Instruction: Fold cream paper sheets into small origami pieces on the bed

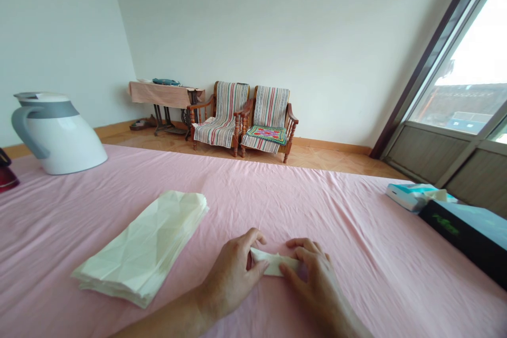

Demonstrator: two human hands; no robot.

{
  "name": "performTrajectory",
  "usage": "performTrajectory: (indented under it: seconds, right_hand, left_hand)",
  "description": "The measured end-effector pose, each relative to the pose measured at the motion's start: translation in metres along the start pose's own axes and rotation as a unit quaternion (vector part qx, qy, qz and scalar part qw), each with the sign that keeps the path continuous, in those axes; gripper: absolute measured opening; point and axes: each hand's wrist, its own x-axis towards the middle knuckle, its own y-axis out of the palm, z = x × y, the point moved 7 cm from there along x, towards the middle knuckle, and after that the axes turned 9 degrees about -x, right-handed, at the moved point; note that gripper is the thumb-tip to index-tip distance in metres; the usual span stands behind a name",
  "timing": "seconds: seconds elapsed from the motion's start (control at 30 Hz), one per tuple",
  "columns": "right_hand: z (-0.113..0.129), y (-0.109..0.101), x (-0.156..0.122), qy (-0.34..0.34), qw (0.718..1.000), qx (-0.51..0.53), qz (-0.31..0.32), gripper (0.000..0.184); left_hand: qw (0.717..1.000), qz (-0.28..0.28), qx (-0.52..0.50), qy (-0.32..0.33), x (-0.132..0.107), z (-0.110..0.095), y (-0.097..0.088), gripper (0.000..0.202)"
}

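Observation:
Both my hands are on a small strip of folded cream paper [274, 263] just above or on the pink cloth, low in the middle of the view. My left hand [237, 263] pinches its left end, thumb on the near face. My right hand [311, 269] grips the right end with thumb and fingers. The strip lies roughly level between them, and its ends are partly hidden by my fingers. To the left of my hands rests a stack of cream paper sheets [144, 245] with crease lines across the top sheet.
A pink cloth [317, 206] with wrinkles covers the table. A white and grey jug [67, 137] stands at the left, beside a red and black object [7, 171]. On the right are a tissue pack [412, 195] and a black box [455, 229]. Two wooden chairs [237, 150] stand beyond.

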Motion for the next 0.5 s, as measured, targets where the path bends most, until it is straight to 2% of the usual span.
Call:
performTrajectory:
  seconds: [0.13, 0.37, 0.5]
  right_hand:
    - [-0.0025, 0.0005, 0.0027, 0.005, 1.000, -0.003, 0.003, 0.016]
    - [-0.0023, -0.0020, 0.0042, 0.027, 0.999, -0.005, 0.028, 0.017]
    - [-0.0007, -0.0046, 0.0042, 0.036, 0.999, -0.010, 0.036, 0.018]
  left_hand:
    - [1.000, 0.004, -0.005, -0.002, 0.0019, -0.0001, -0.0028, 0.021]
    - [0.996, 0.058, -0.064, -0.006, 0.0060, -0.0019, -0.0071, 0.009]
    - [0.996, 0.058, -0.063, -0.017, 0.0078, 0.0018, -0.0082, 0.005]
